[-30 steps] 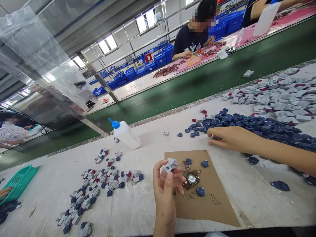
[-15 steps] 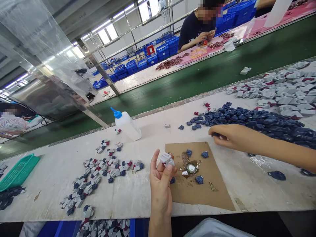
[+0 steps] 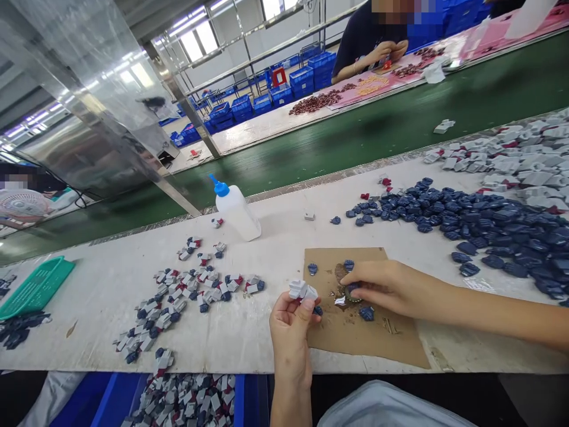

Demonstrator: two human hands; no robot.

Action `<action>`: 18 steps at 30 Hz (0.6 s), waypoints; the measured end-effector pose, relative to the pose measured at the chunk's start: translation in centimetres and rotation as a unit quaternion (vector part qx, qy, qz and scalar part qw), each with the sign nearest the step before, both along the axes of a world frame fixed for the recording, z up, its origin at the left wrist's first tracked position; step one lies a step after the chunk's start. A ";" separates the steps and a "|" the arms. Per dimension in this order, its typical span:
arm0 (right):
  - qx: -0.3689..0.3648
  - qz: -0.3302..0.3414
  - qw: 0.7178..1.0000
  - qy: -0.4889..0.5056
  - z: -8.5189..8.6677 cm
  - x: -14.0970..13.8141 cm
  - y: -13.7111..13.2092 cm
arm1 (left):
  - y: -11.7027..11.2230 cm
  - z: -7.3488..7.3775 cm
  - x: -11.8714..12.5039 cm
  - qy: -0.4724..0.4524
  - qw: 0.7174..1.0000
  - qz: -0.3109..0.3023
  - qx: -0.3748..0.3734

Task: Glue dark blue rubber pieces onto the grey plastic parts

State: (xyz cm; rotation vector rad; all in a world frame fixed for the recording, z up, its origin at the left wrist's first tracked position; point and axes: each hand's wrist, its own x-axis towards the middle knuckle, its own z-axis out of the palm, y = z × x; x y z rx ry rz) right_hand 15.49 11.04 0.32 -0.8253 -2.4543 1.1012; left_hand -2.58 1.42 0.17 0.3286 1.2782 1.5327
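No text, label, brand, number or sign can be read. No lettering can be made out on the white bottle [image 3: 240,214] on the table [image 3: 240,338], on the blue crates [image 3: 302,83] behind or on the dark shirt [image 3: 353,50] opposite.

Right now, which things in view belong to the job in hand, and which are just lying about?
Likely in the job:
grey part, in the left hand
navy piece, mostly hidden, in the right hand
cardboard
navy pile
grey pile
mixed pile
bottle

Apparently just lying about:
basket
fan
brown scrap
tissue
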 end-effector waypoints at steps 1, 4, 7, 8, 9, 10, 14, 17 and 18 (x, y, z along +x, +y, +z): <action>-0.034 -0.016 0.999 -0.002 0.1 -0.1 0.0 | 0.0 -0.1 -0.1 -0.002 1.000 0.005 0.000; -0.139 -0.066 0.988 -0.009 0.2 -0.5 -0.1 | -0.1 -0.5 -0.1 -0.011 1.000 0.014 0.000; -0.168 -0.091 0.982 -0.001 0.2 -0.4 -0.1 | -0.2 -0.7 -0.3 -0.022 1.000 0.008 0.000; -0.173 -0.090 0.981 0.005 0.2 -0.4 -0.1 | -0.3 -0.8 -0.3 -0.024 1.000 0.008 -0.001; -0.181 -0.087 0.979 0.017 0.2 -0.3 -0.1 | -0.3 -0.8 -0.3 -0.025 1.000 0.011 -0.001; -0.193 -0.081 0.977 0.032 0.1 -0.2 -0.2 | -0.3 -0.8 -0.3 -0.025 1.000 0.015 -0.001; -0.214 -0.052 0.971 0.087 0.2 0.0 -0.6 | -0.2 -0.6 0.7 -0.042 0.999 0.034 -0.006; -0.130 -0.039 0.987 0.082 0.3 0.1 -0.8 | 0.0 -0.5 2.0 -0.067 0.998 0.017 -0.003; -0.082 -0.034 0.993 0.071 0.3 0.2 -0.8 | 0.0 -0.4 2.3 -0.070 0.998 0.010 0.001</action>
